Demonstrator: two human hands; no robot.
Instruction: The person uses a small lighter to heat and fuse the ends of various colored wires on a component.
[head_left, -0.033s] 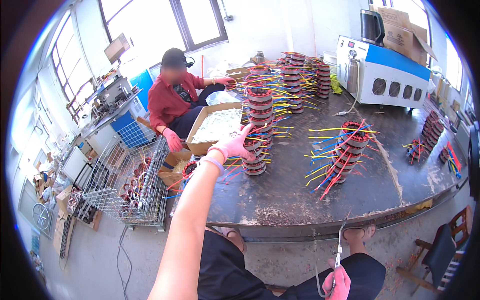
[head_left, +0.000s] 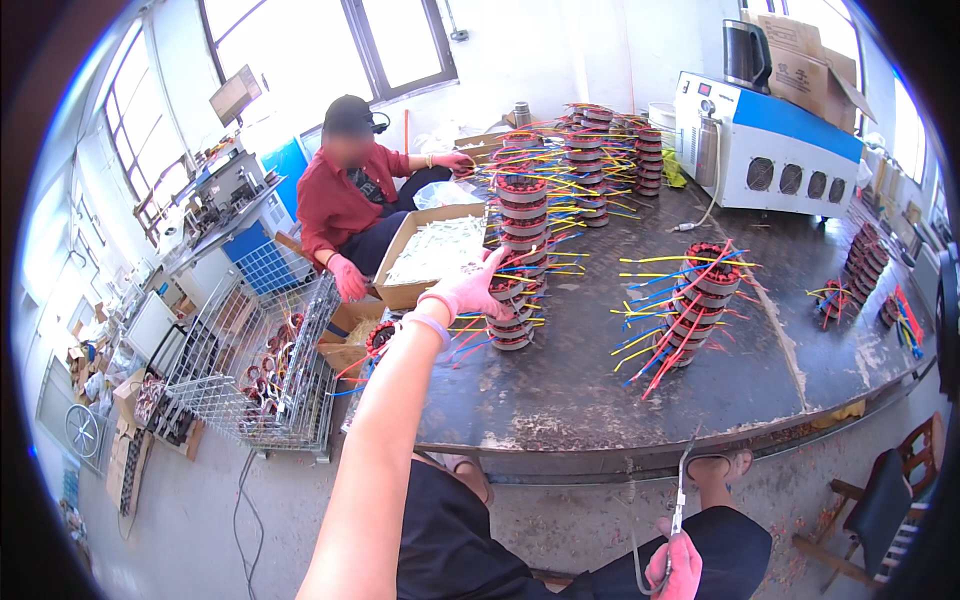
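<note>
My left hand point(head_left: 467, 292), in a pink glove, reaches to a tall stack of motor stators point(head_left: 523, 222) on the table. Its thumb and fingers curl round the side of a stator in the lower part, and some fingertips are hidden. Red, blue and yellow wires stick out from the stack. Low by my right thigh, my right hand point(head_left: 676, 566), also gloved in pink, is closed round a slender metal tool with a bent tip point(head_left: 679, 505). A thin grey hose hangs beside it. A shorter, leaning stack of stators point(head_left: 693, 310) stands to the right, crossed by loose wires.
Across the dark table point(head_left: 590, 400) stand more stator stacks point(head_left: 587, 165) and a blue-and-white machine point(head_left: 765, 150). A carton of white pieces point(head_left: 432, 250) sits near a seated co-worker point(head_left: 358, 200). Left is a wire cage point(head_left: 250, 370) with stators; a wooden chair point(head_left: 890, 500) stands lower right.
</note>
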